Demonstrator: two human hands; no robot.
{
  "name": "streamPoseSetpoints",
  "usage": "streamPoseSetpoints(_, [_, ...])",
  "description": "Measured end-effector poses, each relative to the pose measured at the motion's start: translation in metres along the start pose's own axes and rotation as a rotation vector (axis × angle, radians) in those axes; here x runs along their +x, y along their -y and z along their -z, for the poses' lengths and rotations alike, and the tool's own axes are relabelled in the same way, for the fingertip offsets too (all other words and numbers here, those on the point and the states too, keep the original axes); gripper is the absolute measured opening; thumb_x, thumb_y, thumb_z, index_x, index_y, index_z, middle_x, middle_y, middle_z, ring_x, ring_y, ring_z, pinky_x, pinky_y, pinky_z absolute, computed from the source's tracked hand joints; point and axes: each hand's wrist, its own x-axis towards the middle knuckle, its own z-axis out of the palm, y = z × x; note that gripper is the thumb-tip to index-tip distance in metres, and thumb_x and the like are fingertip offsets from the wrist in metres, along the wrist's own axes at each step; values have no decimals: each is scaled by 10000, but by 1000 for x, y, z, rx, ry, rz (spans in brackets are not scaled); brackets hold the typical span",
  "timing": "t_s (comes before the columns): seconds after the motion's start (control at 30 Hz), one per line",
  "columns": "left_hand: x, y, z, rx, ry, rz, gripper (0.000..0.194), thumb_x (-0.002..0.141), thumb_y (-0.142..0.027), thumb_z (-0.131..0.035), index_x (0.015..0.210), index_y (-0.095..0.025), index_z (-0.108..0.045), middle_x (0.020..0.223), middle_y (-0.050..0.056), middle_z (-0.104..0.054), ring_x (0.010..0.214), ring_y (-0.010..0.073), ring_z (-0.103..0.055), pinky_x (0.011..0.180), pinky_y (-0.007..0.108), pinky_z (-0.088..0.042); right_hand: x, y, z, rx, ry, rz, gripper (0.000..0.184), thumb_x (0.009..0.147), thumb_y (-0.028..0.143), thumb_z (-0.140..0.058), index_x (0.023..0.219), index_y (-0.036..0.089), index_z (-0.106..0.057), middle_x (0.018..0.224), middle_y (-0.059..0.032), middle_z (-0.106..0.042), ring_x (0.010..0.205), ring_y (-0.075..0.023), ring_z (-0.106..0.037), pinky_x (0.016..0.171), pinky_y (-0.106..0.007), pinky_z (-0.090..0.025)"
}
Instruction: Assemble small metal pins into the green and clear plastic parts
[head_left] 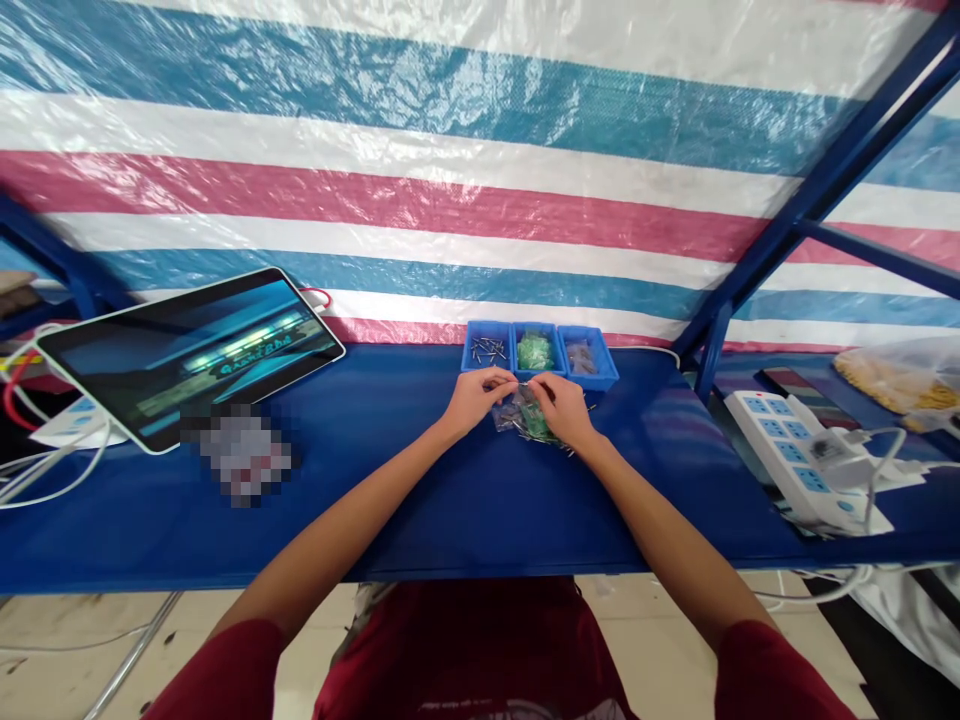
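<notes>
My left hand [474, 400] and my right hand [562, 410] meet over a small heap of clear plastic bags [521, 415] with green parts inside, lying on the blue tabletop [480, 510]. The fingertips of both hands pinch the top of the heap, and what they grip is small and partly hidden. Just beyond my hands stands a blue three-compartment tray [540, 372]. Its left compartment holds several metal pins [487, 350], the middle one green parts [535, 352], and the right one dark small items [581, 357].
A tablet [191, 355] lies tilted at the left, with a pixelated object [244, 455] in front of it. White cables trail off the left edge. On the right are a white power strip [791, 455] and a clear bag of yellow material [900, 375]. A striped tarp [450, 170] and blue frame bars stand behind.
</notes>
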Motion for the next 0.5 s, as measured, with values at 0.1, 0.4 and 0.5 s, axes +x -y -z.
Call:
streamPoseSetpoints(0.1, [3,3,0,55,-20,-46,226,785,-372,-646,812,-151,-684,654,12,-653,512,101,-531,498,210,-442,1,0,0,4,-14,-26,354,952,399,-399,735,191,-585,641,-26,-598,599,-153,-545,604,-268,-405])
streamPoseSetpoints(0.4, [-12,9,1,217,-79,-118,289,870,-400,-548,784,-153,-671,651,6,-652,527,97,-540,544,200,-436,-3,0,-4,90,34,12,250,910,403,-493,892,195,-632,774,-47,-646,626,-154,-570,628,-270,-464])
streamPoseSetpoints(0.5, [-14,7,0,210,-91,-109,322,865,-430,-551,762,-152,-675,624,3,-644,514,99,-535,540,203,-436,-3,0,-5,76,30,32,276,926,402,-463,858,195,-631,766,-49,-646,658,-161,-578,647,-272,-459])
